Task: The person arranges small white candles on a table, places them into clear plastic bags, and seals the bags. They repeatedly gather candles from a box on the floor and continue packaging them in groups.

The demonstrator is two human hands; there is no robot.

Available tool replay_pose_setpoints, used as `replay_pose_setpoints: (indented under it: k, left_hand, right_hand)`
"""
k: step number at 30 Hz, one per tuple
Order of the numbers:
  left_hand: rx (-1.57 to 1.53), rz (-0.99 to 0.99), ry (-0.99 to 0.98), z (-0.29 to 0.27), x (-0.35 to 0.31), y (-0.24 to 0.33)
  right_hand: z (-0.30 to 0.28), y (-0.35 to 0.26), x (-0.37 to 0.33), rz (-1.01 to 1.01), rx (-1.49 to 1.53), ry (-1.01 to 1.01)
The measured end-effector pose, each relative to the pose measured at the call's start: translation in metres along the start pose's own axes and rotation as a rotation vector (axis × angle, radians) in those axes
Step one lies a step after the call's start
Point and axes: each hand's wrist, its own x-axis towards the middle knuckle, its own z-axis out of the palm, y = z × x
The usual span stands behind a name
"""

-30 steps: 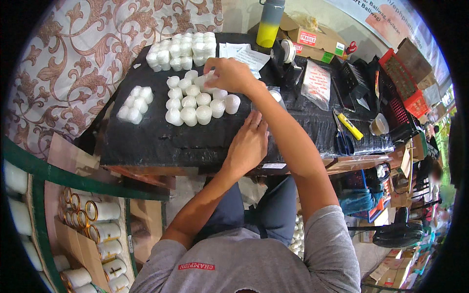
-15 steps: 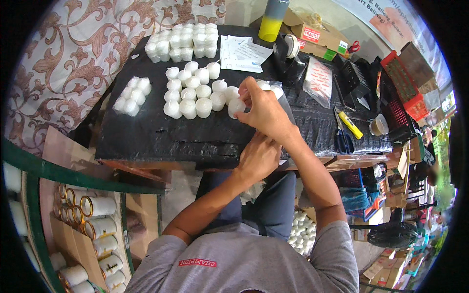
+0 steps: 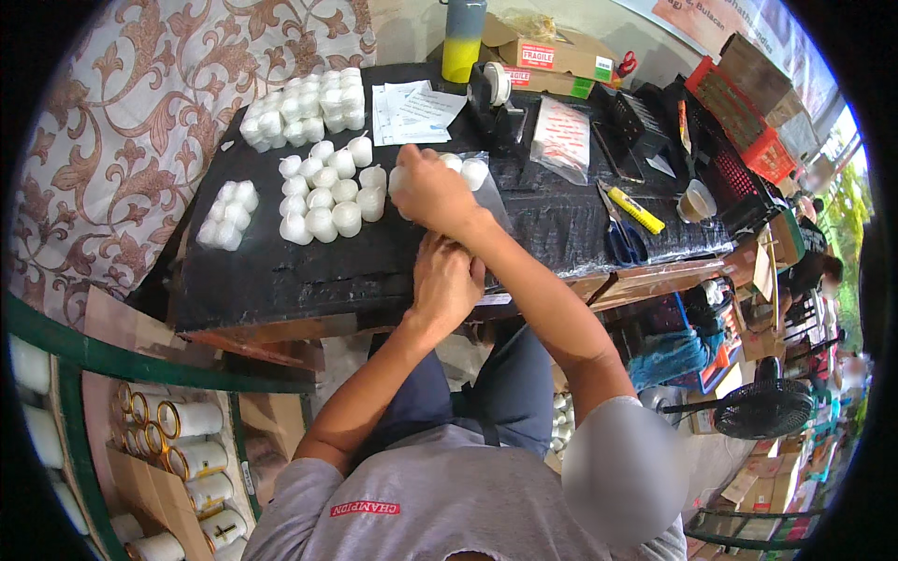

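Note:
My right hand [image 3: 435, 190] reaches over the table with its fingers curled round a small white votive candle [image 3: 397, 178], mostly hidden by the fingers. To its left, several more white candles [image 3: 320, 200] stand upright in loose rows, wicks up. Beyond the hand, two white candles [image 3: 473, 173] lie at a clear plastic sheet or bag [image 3: 492, 200]. Under my right wrist, near the table's front edge, my left hand [image 3: 447, 285] is closed; what its fingers hold is hidden.
Wrapped candle packs [image 3: 304, 105] sit at the back left, another pack [image 3: 228, 215] at the left. Papers [image 3: 412, 112], a tape dispenser [image 3: 490, 98], scissors [image 3: 621, 234], a yellow cutter [image 3: 636, 210] and a bottle [image 3: 462, 42] lie around the black table [image 3: 271, 280].
The whole view has shifted, so the table's things appear further left. My right hand has turned over the candle it pinches, covering more of it. My left hand stays beneath the right wrist.

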Motion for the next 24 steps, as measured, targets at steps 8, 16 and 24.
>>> replay_pose_setpoints:
  k: [8, 16, 24]
  left_hand:
    - [-0.029, 0.15, 0.289, -0.028, 0.027, -0.006]
    - [-0.36, 0.09, 0.277, -0.02, 0.037, -0.01]
    - [-0.36, 0.087, 0.324, -0.009, 0.037, -0.011]
  right_hand:
    - [-0.126, 0.028, -0.096, 0.18, 0.88, 0.409]
    - [-0.061, 0.013, -0.151, -0.011, 0.057, 0.464]
    - [-0.041, 0.031, -0.119, 0.075, -0.137, 0.483]
